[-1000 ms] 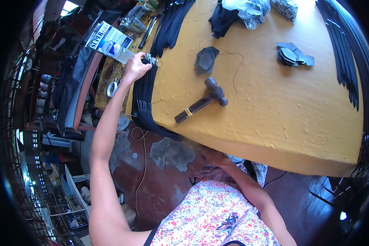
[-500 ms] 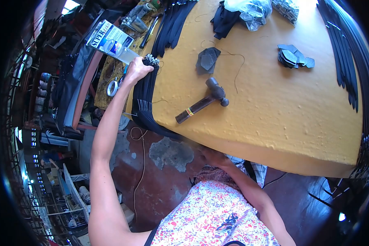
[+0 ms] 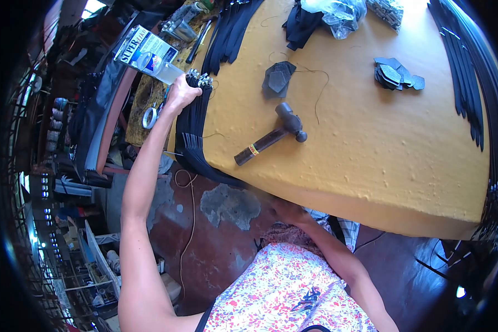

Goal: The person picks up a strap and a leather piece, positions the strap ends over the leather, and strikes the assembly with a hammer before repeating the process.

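My left hand (image 3: 182, 94) is closed around the upper end of a bundle of black straps (image 3: 191, 124) at the left edge of the yellow-covered table (image 3: 371, 160). Silvery metal ends stick out just beyond its fingers. From there the straps run down and bend along the table's front edge toward my right hand (image 3: 286, 211). That hand is in shadow below the edge, and its fingers are too dark and blurred to make out. A ball-peen hammer (image 3: 271, 134) with a dark handle lies on the table to the right of the bundle.
Dark cut pieces (image 3: 279, 80) and another pile (image 3: 397, 74) lie on the table, with a loose thread between. More black straps (image 3: 459, 83) hang at the right. A clear bottle (image 3: 163, 69), a SUPER-labelled box (image 3: 144, 47) and a tape roll (image 3: 149, 118) are at the left.
My left hand has shifted slightly left, and more of the metal strap ends shows beyond it. My right hand stays below the table edge. The whole view has moved a little.
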{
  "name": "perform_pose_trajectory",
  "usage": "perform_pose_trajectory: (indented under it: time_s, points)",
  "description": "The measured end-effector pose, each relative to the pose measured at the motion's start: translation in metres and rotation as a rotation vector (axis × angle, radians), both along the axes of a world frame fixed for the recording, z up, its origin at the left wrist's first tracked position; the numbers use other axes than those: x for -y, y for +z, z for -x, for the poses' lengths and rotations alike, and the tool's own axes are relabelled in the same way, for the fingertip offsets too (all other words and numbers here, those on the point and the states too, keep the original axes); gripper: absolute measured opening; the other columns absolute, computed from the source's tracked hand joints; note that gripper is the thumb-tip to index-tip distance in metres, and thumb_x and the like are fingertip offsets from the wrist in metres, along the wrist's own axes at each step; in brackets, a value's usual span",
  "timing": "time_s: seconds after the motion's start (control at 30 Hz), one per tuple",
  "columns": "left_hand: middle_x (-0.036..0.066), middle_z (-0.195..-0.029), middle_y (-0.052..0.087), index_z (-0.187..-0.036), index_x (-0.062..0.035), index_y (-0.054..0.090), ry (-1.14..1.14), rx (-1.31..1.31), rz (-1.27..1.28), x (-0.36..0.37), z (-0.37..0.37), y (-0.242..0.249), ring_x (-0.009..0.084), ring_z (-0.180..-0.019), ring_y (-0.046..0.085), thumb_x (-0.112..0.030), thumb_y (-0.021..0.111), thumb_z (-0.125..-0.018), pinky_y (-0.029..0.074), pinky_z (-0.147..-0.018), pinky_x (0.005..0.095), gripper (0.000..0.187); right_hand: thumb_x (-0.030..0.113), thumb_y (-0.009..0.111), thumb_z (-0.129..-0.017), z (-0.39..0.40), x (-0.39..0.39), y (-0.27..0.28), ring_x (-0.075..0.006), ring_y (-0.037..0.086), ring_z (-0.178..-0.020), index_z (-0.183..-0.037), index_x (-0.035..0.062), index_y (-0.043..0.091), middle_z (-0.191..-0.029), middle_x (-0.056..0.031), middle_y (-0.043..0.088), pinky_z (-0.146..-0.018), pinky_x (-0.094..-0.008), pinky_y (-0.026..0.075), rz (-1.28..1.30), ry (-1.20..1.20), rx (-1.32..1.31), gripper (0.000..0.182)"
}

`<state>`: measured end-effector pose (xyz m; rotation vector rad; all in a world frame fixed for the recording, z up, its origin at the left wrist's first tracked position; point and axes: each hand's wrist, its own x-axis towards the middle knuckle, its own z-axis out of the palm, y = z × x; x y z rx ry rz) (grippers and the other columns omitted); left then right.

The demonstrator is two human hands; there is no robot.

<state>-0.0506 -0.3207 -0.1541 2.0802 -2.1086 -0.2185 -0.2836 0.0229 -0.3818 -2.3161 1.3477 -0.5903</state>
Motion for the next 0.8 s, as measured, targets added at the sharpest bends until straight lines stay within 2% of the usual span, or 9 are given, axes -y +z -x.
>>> perform_pose_trajectory:
  time_s: [0.07,0.13,0.27,0.33,0.57,0.63,0.77,0.8]
  points:
    - [0.025,-0.116,0.07,-0.12,0.0027,0.06,0.01,-0.005,0.008,-0.006,0.006,0.003,0.0379,-0.113,0.067,-0.024,0.083,-0.069,0.052,-0.097,0.0443,0.061,0.028,0.074,-0.08,-0.001,0.0,-0.001,-0.0354,0.072,-0.093,-0.108,0.0036,0.073,-0.1,-0.0187,0.073,-0.08,-0.0488,0.057,0.008,-0.006,-0.01,0.038]
    - [0.024,-0.113,0.07,-0.118,0.0029,0.061,0.023,-0.025,-0.002,-0.006,0.006,0.001,0.0365,-0.11,0.067,-0.022,0.08,-0.072,0.052,-0.096,0.0431,0.057,0.031,0.077,-0.077,-0.003,0.0,-0.006,-0.0384,0.066,-0.109,-0.123,0.0066,0.067,-0.117,-0.0196,0.069,-0.094,-0.0531,0.052,-0.164,0.026,0.012,0.053]
    - [0.023,-0.11,0.071,-0.117,0.0032,0.061,0.003,-0.134,0.033,-0.005,0.0,-0.006,0.0342,-0.106,0.069,-0.022,0.08,-0.072,0.053,-0.093,0.0414,0.055,0.032,0.077,-0.078,-0.003,0.0,-0.007,-0.0386,0.066,-0.11,-0.124,0.0063,0.067,-0.117,-0.02,0.069,-0.095,-0.053,0.052,-0.218,0.03,-0.023,0.053]
    - [0.02,-0.105,0.072,-0.115,0.0034,0.062,0.008,-0.154,0.043,-0.011,0.005,-0.001,0.0308,-0.1,0.07,-0.02,0.081,-0.071,0.054,-0.09,0.0394,0.053,0.032,0.076,-0.08,-0.001,-0.001,-0.005,-0.0351,0.072,-0.095,-0.108,0.0031,0.073,-0.101,-0.0181,0.073,-0.084,-0.0498,0.056,-0.041,0.003,0.01,0.04]
    - [0.018,-0.102,0.073,-0.114,0.0037,0.063,-0.007,-0.311,-0.112,-0.011,0.009,-0.001,0.0268,-0.097,0.07,-0.015,0.087,-0.068,0.054,-0.089,0.0384,0.055,0.033,0.077,-0.08,0.0,0.001,0.0,-0.0351,0.072,-0.094,-0.107,0.0026,0.073,-0.1,-0.0192,0.073,-0.084,-0.0497,0.056,-0.054,0.011,0.017,0.04]
    - [0.01,-0.1,0.072,-0.111,0.002,0.066,0.05,-0.382,-0.113,-0.018,0.017,0.003,0.0204,-0.092,0.069,-0.006,0.084,-0.073,0.054,-0.088,0.0338,0.043,0.032,0.075,-0.08,-0.001,0.003,0.001,-0.0383,0.065,-0.113,-0.125,0.0069,0.067,-0.118,-0.0203,0.069,-0.098,-0.0529,0.05,-0.299,0.058,-0.012,0.052]
    - [0.012,-0.099,0.074,-0.11,0.0023,0.067,-0.043,-0.193,0.063,-0.009,0.007,-0.004,0.0215,-0.092,0.07,-0.008,0.086,-0.071,0.054,-0.088,0.0349,0.044,0.033,0.076,-0.08,-0.004,0.003,-0.006,-0.0389,0.065,-0.113,-0.125,0.0068,0.066,-0.118,-0.0201,0.069,-0.098,-0.0536,0.05,-0.316,0.079,-0.029,0.053]
    - [0.018,-0.102,0.074,-0.111,0.0032,0.066,-0.054,-0.149,0.064,-0.01,0.008,-0.001,0.0284,-0.097,0.071,-0.013,0.088,-0.069,0.054,-0.09,0.0385,0.05,0.033,0.076,-0.079,-0.006,0.002,-0.008,-0.039,0.065,-0.113,-0.125,0.0068,0.066,-0.118,-0.02,0.069,-0.098,-0.0539,0.05,-0.269,0.065,-0.022,0.054]
